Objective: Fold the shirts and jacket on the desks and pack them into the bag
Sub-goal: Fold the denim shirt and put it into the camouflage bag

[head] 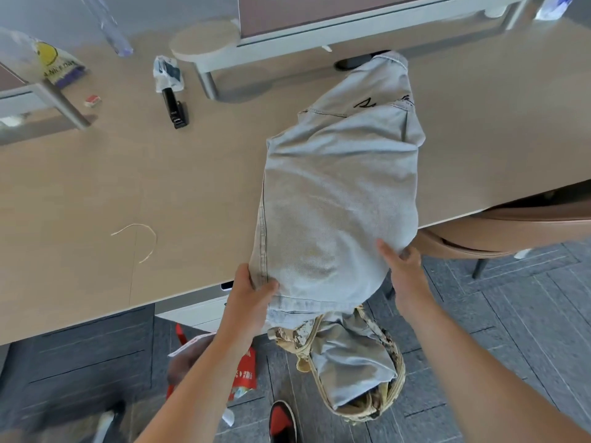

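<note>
Feeding folded jacket (339,193) off counter (96,193) edge into bag (380,401) on floor below. Left hand (252,292) and right hand (403,266) fingers pinching jacket's near corners. Keep fold tight, lower end straight into bag mouth; avoid snagging rim.

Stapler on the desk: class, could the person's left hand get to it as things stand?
Probably not right away. The left hand is gripping the jacket at the desk edge. Once it lets go, bare desk lies between it and the stapler, so the way looks free.
</note>
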